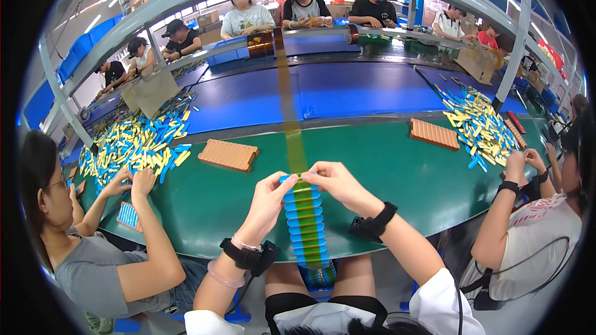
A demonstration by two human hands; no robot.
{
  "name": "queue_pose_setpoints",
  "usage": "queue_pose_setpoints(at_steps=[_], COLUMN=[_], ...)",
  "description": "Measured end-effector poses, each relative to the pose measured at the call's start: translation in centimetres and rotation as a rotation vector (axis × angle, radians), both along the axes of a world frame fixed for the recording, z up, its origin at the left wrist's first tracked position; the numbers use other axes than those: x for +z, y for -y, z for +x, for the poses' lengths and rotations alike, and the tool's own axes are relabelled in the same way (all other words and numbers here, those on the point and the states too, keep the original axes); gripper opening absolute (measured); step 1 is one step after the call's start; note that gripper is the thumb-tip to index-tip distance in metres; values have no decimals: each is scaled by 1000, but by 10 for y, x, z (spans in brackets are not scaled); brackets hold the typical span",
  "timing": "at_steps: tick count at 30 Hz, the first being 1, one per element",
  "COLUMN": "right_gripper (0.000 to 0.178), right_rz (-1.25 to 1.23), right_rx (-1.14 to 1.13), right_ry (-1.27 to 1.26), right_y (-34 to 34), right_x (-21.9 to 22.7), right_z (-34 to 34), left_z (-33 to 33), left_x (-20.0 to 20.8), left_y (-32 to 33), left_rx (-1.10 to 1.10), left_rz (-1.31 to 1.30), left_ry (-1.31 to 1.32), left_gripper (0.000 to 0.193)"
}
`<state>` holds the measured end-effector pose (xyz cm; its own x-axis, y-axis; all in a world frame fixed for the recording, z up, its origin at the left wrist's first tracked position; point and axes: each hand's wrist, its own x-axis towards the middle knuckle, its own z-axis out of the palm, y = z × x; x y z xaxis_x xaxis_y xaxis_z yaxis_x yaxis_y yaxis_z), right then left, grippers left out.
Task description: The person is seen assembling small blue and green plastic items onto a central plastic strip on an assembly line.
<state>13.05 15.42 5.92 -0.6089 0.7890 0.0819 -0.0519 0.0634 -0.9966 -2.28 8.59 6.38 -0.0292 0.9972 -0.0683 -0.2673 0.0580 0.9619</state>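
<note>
A row of blue cylindrical pieces lies side by side on the green table in front of me, running toward my lap. A translucent amber tape strip stretches from a roll on the overhead rail down over this row. My left hand pinches the top of the row at its left side. My right hand holds the top at its right side, fingers on the tape. Both wrists wear black bands.
Two ridged orange trays lie on the green table. Heaps of blue and yellow pieces sit left and right. A person on my left and one on my right work beside me; several more sit across.
</note>
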Motion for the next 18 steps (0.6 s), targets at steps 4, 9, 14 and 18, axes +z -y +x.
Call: queue_pose_setpoints(at_steps=[4,9,14,18], right_gripper=[17,16,15,10], right_rz=[-43,-111,-66,-127], right_rx=[14,145,108,79], right_ry=[-74,-8,68,-53], right_y=[36,92,90,83], right_x=[0,-41,-60,-68], right_z=[15,47,48,62], left_z=[9,28,29,3], left_x=[-4,-50,-65,-79], left_y=[28,99,117,156], left_rx=[-16,-84,84,-76], left_rz=[124,79,53,65], left_ry=[-135,-138,-146,-201], left_gripper=[11,10,18,31])
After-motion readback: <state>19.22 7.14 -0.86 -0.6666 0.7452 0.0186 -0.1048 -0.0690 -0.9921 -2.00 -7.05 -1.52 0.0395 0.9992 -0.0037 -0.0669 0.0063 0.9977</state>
